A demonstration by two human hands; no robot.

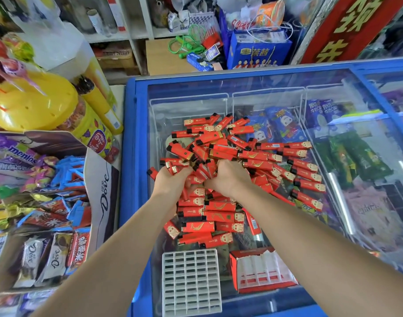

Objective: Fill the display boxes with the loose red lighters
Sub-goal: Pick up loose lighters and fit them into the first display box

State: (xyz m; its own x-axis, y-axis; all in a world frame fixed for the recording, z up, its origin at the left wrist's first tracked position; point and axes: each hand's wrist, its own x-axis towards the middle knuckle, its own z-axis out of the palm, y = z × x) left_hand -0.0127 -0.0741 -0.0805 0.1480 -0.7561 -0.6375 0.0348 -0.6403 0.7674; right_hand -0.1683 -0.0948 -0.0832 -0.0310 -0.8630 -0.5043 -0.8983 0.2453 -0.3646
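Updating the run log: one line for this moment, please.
left hand: gripping lighters | right hand: in lighter pile | white tray: empty | red box: empty | surface: freezer lid

Forearms bare, no sleeves; left hand [173,179], right hand [228,179] ungloved.

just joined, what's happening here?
A person has both hands in a pile of red lighters on the glass lid of a freezer. The left hand grips a bunch of them; the right hand is curled over the pile. Nearer the camera, a white grid tray and a red display box lie empty.
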